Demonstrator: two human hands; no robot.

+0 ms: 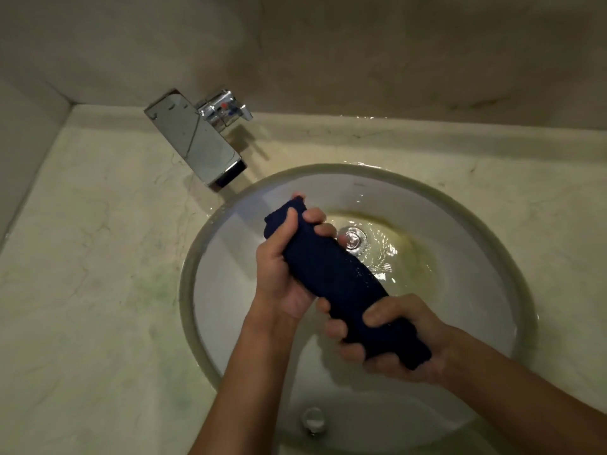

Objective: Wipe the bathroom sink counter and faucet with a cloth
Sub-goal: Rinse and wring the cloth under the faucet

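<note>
A dark blue cloth, rolled into a thick sausage, hangs over the round white sink. My left hand grips its far end, fingers curled round it. My right hand grips the near end, thumb on top. Water lies rippling around the metal drain, which my left fingers partly cover. The chrome faucet with its flat spout stands at the back left on the pale marble counter; its lever handle points right.
The counter runs left into a corner where two beige walls meet. It looks wet behind the sink and by the faucet base. An overflow hole shows in the near wall of the basin.
</note>
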